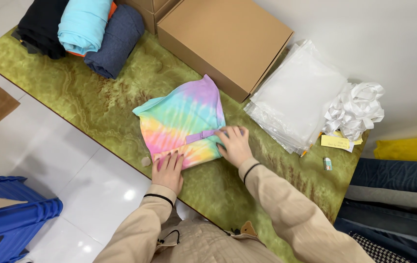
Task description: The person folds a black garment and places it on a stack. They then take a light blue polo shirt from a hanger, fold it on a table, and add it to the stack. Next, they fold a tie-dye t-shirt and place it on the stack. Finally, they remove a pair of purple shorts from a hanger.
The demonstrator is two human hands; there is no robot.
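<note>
1. Two hands press flat on a folded pastel tie-dye garment (181,124) in pink, yellow, turquoise and lilac, which lies on the green marbled tabletop (86,97) just in front of a closed brown cardboard box (223,41).
2. Left hand (168,170): open, fingers spread, palm down on the garment's near pink edge, on the side of the garment away from the box.
3. Right hand (235,145): open and flat, fingertips on a lilac strap (201,136) that crosses the garment, at the garment's right corner.
4. Containers: the cardboard box has its lid shut, so its contents cannot be seen. A second brown box (152,12) stands behind it, touching it, only partly in view.
5. Right of the box, just beside it, lies a stack of clear plastic bags (296,97); further right of those, a heap of white ribbon (357,109) with yellow paper slips (336,142) at its near side.
6. Left of the box sit rolled fabrics: one light blue roll (83,22), one slate-blue roll (116,41), one black bundle (40,24), close together.
7. Edges and room: the garment's left corner is near the tabletop's front edge. Bare tabletop shows between the garment and the rolls, and between the right hand and a small eraser-like block (327,164).
8. Beyond the front edge, well left of the box, a blue plastic stool (9,214) stands on white floor tiles (77,170).
</note>
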